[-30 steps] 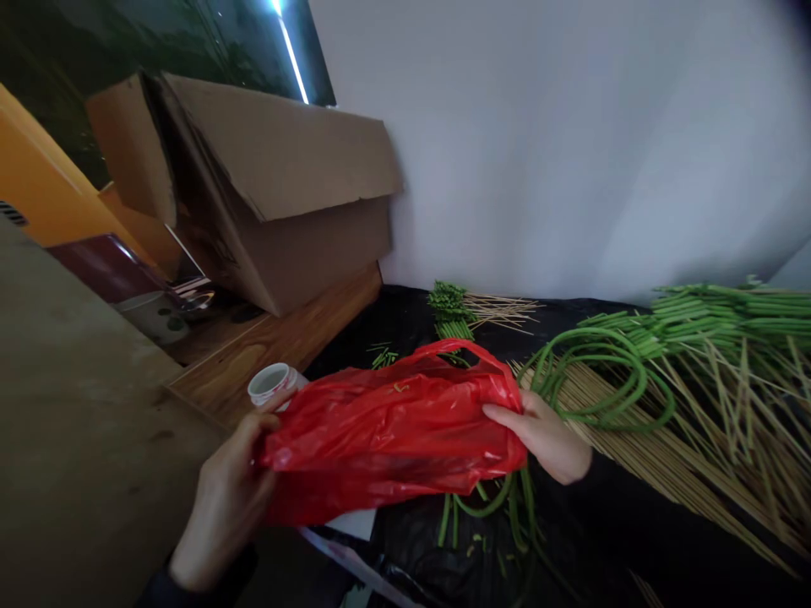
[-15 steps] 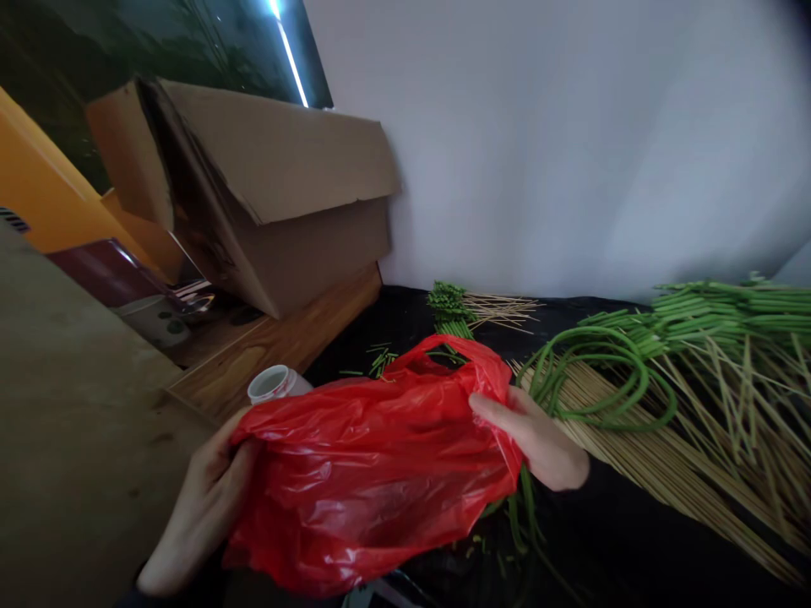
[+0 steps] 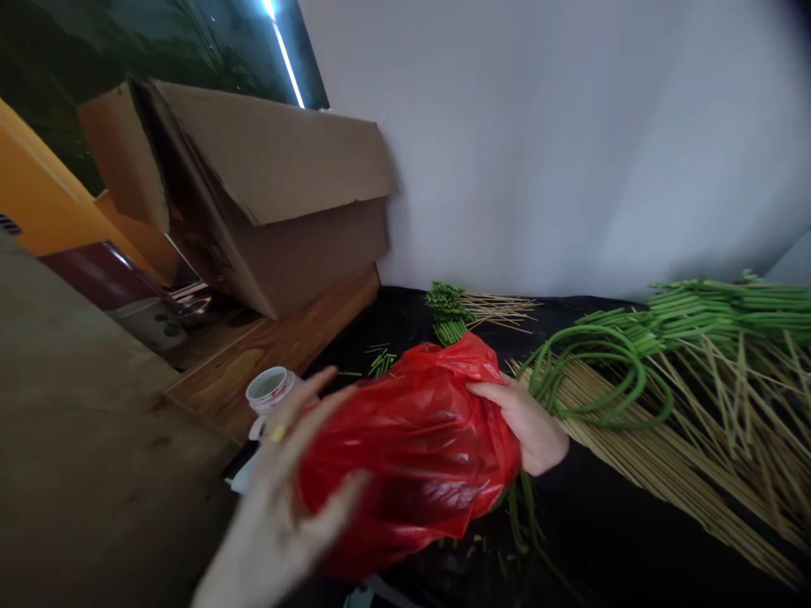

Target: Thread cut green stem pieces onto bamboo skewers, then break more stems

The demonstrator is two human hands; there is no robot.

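Note:
A crumpled red plastic bag hangs in front of me over the black surface. My right hand grips its right side, thumb in front and the other fingers hidden behind the plastic. At the bag's left edge, my left hand is spread and slightly blurred, its fingers apart and holding nothing. A small yellow bit shows on one of its fingers. Just beyond that hand stands a white mug with red markings. Long green stems lie coiled to the right of my right hand.
Thin wooden sticks and green-wrapped bundles cover the right side. A smaller green bundle with sticks lies near the wall. An open cardboard box stands on the wooden board at left.
My left hand has let go of the bag's left side, opened and moved right. The bag has bunched towards my right hand, which has shifted slightly left. More of the mug shows.

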